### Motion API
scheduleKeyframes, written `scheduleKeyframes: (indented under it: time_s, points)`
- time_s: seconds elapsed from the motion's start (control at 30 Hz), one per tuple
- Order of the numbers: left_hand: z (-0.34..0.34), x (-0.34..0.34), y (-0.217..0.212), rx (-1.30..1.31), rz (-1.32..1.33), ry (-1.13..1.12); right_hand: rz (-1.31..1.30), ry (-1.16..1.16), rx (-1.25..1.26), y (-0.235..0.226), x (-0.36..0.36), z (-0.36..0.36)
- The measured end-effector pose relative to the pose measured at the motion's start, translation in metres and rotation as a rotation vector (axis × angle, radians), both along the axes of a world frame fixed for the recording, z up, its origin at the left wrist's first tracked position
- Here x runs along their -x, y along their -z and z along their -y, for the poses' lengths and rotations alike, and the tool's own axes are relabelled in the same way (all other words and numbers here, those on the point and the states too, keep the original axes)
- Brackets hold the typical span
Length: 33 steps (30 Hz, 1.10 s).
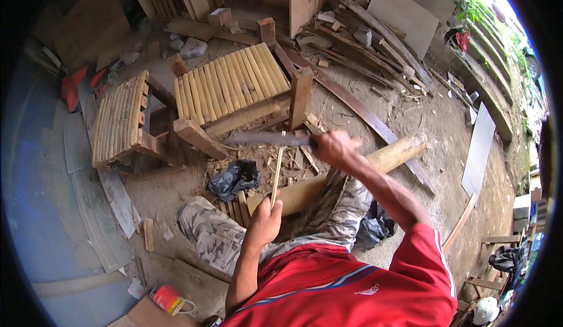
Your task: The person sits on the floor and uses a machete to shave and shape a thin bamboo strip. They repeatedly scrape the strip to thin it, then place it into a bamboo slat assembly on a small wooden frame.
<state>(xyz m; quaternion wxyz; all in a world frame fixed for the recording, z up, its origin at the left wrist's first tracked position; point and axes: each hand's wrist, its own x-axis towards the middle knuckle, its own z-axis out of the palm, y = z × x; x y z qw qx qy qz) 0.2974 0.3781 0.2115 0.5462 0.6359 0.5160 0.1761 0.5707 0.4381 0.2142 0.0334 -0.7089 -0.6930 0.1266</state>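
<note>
Red shirt [340,292] and camouflage trousers [202,230] of the seated person are nearest the camera in the head view. Work in hand appears to be trimming a thin stick [277,177], which stands tilted slightly between the knees, above littered ground. Progress, as judged: the stick is already slim and pale, and shavings [220,167] lie beyond it; it is not yet fitted to anything, and how much cutting remains cannot be told. Slats already cover the top of a wooden frame [231,86] ahead and a smaller stand [120,119] to its left.

Left hand [265,221]: fingers closed round the stick's lower part, thumb along it. Right hand [334,149]: fingers clenched about the handle of a long knife [258,139]. Blade crosses near the stick's upper end, blurred; contact cannot be confirmed.
</note>
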Motion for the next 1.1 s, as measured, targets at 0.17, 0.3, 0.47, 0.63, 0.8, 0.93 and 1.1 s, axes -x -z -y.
scheduleKeyframes:
  time_s: [0.17,0.3,0.47,0.63,0.8,0.93,1.1]
  points:
    - [0.002,-0.001,-0.015,0.065,-0.021,0.000,0.033,-0.051,0.007,-0.001,0.000,0.005]
    - [-0.002,-0.003,-0.017,0.040,-0.041,-0.004,0.119,-0.096,0.039,0.000,0.001,0.004]
    - [0.004,0.002,-0.008,-0.057,0.003,0.023,0.138,0.022,0.080,0.004,-0.013,-0.006]
    - [0.000,0.010,-0.031,0.252,0.192,-0.013,-0.084,0.245,-0.154,-0.009,-0.041,-0.022]
    - [-0.016,0.009,-0.034,0.425,0.496,0.018,-0.793,0.411,0.128,-0.030,0.012,0.007]
    - [-0.021,0.008,-0.035,0.361,0.366,-0.014,-1.563,0.338,0.189,-0.031,0.055,0.024]
    - [-0.021,0.013,-0.032,0.372,0.485,-0.064,-1.749,0.346,0.156,-0.039,0.080,0.017]
